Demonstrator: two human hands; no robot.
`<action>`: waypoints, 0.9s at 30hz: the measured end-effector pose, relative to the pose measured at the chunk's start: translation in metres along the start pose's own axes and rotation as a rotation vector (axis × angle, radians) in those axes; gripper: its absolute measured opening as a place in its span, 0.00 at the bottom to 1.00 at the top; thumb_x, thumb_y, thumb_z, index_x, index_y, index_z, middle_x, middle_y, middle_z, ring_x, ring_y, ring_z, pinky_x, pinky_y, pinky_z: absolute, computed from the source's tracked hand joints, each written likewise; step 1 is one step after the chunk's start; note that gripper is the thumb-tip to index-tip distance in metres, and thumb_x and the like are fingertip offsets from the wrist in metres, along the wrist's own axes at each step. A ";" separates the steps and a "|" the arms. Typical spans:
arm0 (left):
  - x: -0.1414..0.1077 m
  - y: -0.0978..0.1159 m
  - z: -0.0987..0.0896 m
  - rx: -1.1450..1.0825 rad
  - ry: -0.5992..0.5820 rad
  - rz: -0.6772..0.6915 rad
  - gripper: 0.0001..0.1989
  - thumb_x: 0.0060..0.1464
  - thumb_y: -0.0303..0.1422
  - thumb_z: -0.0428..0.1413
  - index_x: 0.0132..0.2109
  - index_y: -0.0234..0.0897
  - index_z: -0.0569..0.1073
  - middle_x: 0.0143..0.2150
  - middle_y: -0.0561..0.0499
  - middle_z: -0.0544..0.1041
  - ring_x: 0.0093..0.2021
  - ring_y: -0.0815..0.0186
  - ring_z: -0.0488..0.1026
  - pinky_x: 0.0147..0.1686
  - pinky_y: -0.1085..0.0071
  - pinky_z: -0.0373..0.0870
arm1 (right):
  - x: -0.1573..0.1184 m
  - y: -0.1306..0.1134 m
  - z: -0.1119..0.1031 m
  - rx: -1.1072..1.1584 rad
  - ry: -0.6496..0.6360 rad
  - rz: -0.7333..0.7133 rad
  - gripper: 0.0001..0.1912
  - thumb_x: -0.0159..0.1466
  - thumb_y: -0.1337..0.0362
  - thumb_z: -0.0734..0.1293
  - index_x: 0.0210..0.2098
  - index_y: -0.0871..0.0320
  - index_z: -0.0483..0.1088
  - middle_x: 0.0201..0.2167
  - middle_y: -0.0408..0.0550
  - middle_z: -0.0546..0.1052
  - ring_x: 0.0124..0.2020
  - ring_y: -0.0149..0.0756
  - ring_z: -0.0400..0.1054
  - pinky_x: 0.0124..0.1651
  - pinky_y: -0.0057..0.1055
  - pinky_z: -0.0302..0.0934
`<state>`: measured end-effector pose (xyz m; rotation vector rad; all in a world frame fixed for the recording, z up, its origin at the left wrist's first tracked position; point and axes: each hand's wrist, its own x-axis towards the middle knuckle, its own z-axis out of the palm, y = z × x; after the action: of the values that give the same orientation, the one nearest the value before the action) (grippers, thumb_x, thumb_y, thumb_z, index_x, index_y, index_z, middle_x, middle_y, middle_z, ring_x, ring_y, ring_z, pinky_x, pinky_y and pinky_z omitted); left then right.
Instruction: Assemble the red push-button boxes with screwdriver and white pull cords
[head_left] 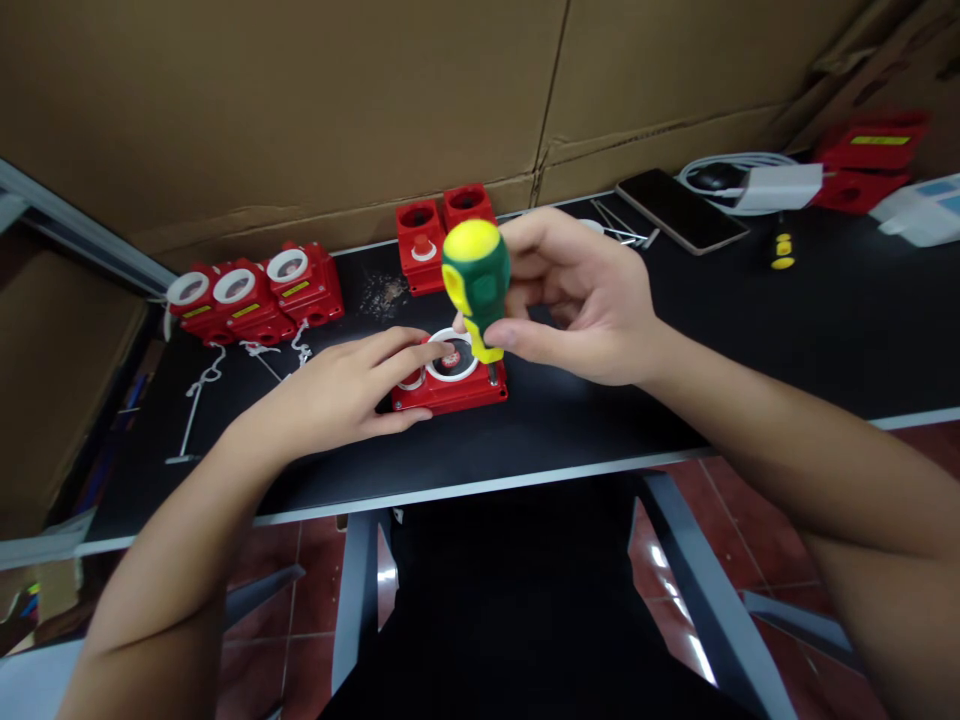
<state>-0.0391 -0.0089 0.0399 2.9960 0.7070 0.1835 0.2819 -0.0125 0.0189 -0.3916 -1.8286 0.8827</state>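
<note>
A red box [457,397] with a white ring around a dark round window lies near the front edge of the black table. My left hand [349,388] rests on its left part, fingers spread, a fingertip on the window. My right hand [581,300] grips a green and yellow screwdriver [477,285] between thumb and fingers. The screwdriver stands nearly upright, its metal shaft reaching down to the box's right front corner. Its tip is too small to make out clearly.
Several red boxes [255,300] with white rings stand at the left, strings and metal rods before them. Two red housings [421,262] stand behind the hands. A phone [679,210], cables, a white adapter [784,187] and more red parts lie at the right. Cardboard backs the table [750,370].
</note>
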 end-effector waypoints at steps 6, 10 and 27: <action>-0.002 -0.001 0.000 -0.025 -0.004 -0.001 0.30 0.87 0.50 0.57 0.84 0.42 0.70 0.78 0.35 0.80 0.67 0.44 0.87 0.64 0.55 0.88 | -0.003 -0.008 -0.003 0.002 -0.048 -0.022 0.21 0.82 0.48 0.76 0.63 0.54 0.75 0.51 0.44 0.85 0.45 0.33 0.85 0.47 0.28 0.82; -0.001 -0.002 0.001 0.014 -0.002 -0.003 0.31 0.86 0.50 0.57 0.84 0.41 0.69 0.76 0.34 0.81 0.66 0.44 0.88 0.62 0.54 0.89 | -0.001 -0.007 0.001 -0.037 -0.010 0.092 0.27 0.70 0.41 0.87 0.52 0.52 0.78 0.47 0.41 0.80 0.36 0.29 0.77 0.35 0.25 0.75; -0.001 -0.001 0.001 -0.005 0.024 0.038 0.29 0.87 0.45 0.55 0.84 0.38 0.68 0.77 0.33 0.80 0.68 0.45 0.87 0.65 0.54 0.88 | 0.004 -0.015 -0.002 0.001 -0.074 0.072 0.12 0.76 0.63 0.78 0.55 0.52 0.75 0.47 0.44 0.87 0.28 0.27 0.72 0.32 0.30 0.72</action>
<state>-0.0399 -0.0084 0.0388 3.0093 0.6507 0.2232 0.2838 -0.0200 0.0329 -0.4317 -1.8917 0.9591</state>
